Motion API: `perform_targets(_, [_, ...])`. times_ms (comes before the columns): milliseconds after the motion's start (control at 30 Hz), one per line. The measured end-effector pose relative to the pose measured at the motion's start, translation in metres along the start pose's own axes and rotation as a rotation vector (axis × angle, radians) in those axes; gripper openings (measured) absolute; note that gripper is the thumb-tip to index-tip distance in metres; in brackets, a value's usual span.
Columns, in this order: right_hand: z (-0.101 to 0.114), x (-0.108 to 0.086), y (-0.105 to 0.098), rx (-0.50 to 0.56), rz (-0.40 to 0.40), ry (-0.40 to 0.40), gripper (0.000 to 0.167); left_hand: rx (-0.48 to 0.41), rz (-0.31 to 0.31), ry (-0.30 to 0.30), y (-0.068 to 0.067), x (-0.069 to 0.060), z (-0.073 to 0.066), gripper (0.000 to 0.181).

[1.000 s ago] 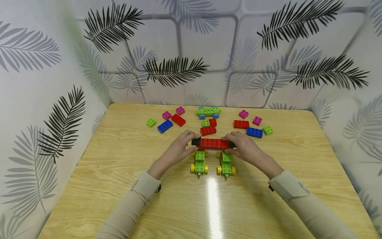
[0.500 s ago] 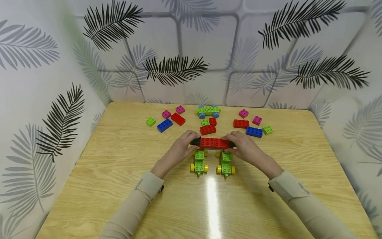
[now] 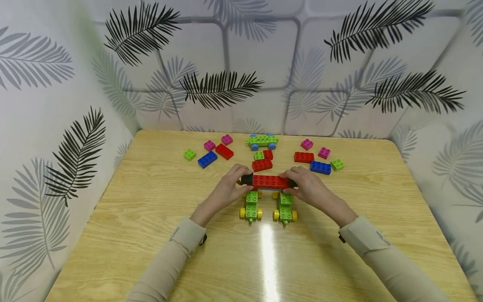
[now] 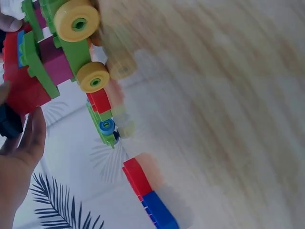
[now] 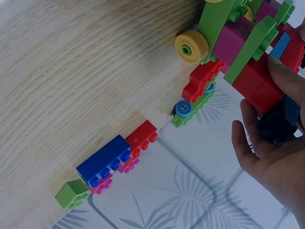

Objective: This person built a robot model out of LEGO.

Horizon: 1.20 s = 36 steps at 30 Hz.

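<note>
In the head view two green wheeled bases, the left base (image 3: 251,205) and the right base (image 3: 285,207), stand side by side on yellow wheels. A row of red bricks (image 3: 269,181) bridges their far ends, with purple bricks (image 4: 54,58) below the red ones. My left hand (image 3: 231,184) pinches a black brick (image 3: 247,179) at the row's left end between thumb and fingers. At the other end my right hand (image 3: 307,184) pinches a second black brick (image 5: 279,119), partly covered by the fingers in the head view.
Behind the build lie a red brick (image 3: 262,164) and a green wagon (image 3: 263,141) with blue wheels. Loose bricks are spread to both sides, among them a blue brick (image 3: 207,159) at left and a blue brick (image 3: 320,167) at right. A patterned wall borders the table (image 3: 151,230).
The left wrist and forearm have shifted slightly to the right, and the left black brick now shows a different angle. The right hand and the wheeled bases look almost unmoved.
</note>
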State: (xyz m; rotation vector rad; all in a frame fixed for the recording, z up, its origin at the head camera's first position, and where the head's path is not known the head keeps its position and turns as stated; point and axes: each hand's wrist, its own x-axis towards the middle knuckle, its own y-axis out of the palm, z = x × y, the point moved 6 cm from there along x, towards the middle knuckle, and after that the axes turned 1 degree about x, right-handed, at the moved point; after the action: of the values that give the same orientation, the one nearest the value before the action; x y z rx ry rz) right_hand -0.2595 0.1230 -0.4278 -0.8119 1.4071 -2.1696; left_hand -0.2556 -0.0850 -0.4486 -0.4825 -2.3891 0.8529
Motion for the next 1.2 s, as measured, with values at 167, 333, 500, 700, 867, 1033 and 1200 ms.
perform_targets(167, [0.0, 0.0, 0.001, -0.002, 0.007, 0.008, 0.042, -0.103, -0.026, -0.057, -0.002, -0.003, 0.005, 0.038])
perform_targets(333, [0.001, -0.001, 0.0, 0.008, -0.006, -0.002, 0.042, -0.121, -0.026, -0.069, -0.003, -0.003, 0.006, 0.037])
perform_targets(500, [0.0, -0.001, 0.001, 0.009, -0.003, 0.004, 0.042, -0.087, -0.018, -0.034, -0.002, -0.002, 0.004, 0.04])
perform_targets(700, [-0.001, -0.001, 0.002, 0.003, -0.012, 0.0, 0.042, 0.022, -0.012, 0.013, 0.002, 0.001, 0.001, 0.044])
perform_targets(867, [0.0, -0.001, 0.001, 0.003, -0.024, -0.013, 0.042, 0.05, -0.026, 0.019, 0.001, 0.003, -0.002, 0.042])
perform_targets(1033, [0.0, -0.001, 0.001, 0.01, -0.028, -0.026, 0.042, 0.046, -0.041, 0.048, -0.001, 0.002, -0.005, 0.04])
perform_targets(1200, [-0.001, -0.001, 0.002, 0.01, -0.017, -0.01, 0.042, 0.028, -0.051, 0.061, -0.002, 0.001, -0.004, 0.038])
